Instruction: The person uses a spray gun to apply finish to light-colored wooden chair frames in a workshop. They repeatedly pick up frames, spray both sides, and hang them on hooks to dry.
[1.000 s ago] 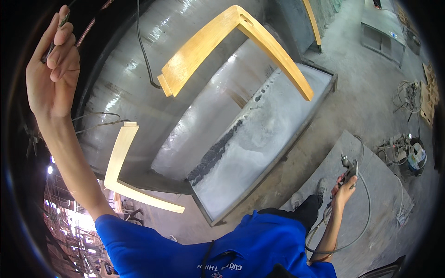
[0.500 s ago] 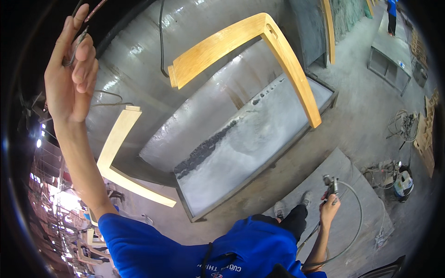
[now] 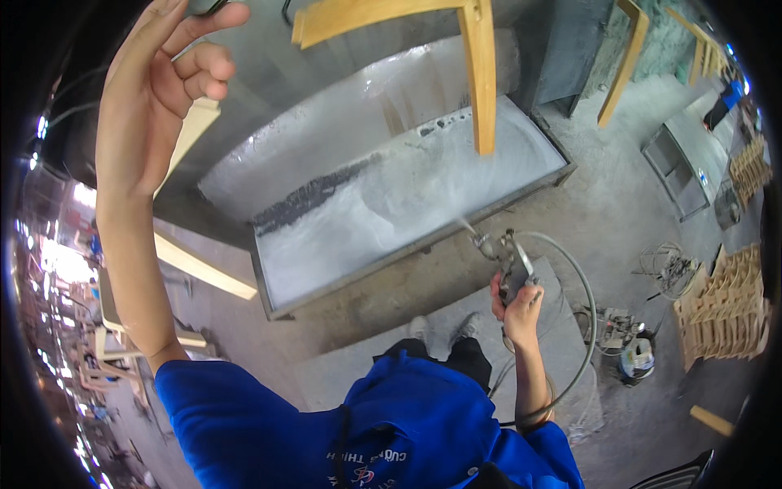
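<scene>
Head view: right hand (image 3: 521,307) closed round the grip of a spray gun (image 3: 515,273), held out in front of the body; a faint pale streak at its nozzle, likely spray. Left hand (image 3: 147,122) up near the top edge, fingers half curled about a small dark thing; cannot tell whether it is gripped, the frame edge cutting it off. Gun sits just short of a metal basin (image 3: 423,240) with a whitish layer in it. Beyond, a yellow wooden frame (image 3: 481,81) hangs over the basin, one leg pointing down, its top cut off; support not visible. Paler wooden frame (image 3: 204,266) at left, partly hidden behind the left forearm. Hose (image 3: 591,301) loops from the gun down past the right forearm. Step in hand, as I judge it: spraying, with the gun low and pointed toward the basin side, well apart from the yellow frame. Next move calls for lining the nozzle up with the wood at an even stand-off, hose free of the arm, left hand out of the spray's path.
</scene>
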